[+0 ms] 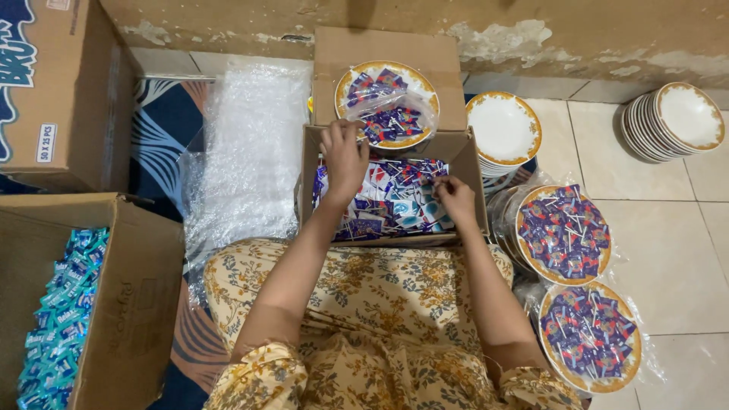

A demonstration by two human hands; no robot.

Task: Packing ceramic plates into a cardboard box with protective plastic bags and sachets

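An open cardboard box (469, 163) rests against my lap, full of small purple, blue and red wrapped lollipops (395, 201) with white sticks. My left hand (343, 158) reaches over the box's far left side, fingers curled near the rim of a gold-edged plate (345, 85) that holds lollipops under a clear plastic bag. My right hand (456, 199) is down in the box on the right, fingers pinched on lollipops there.
Two wrapped plates of lollipops (563, 234) (589, 335) lie on the tile floor at right. Bare plate stacks (504, 129) (676, 120) stand beyond. Bubble wrap (243, 144) lies at left, beside a box of teal sachets (61, 326) and a big closed carton (61, 91).
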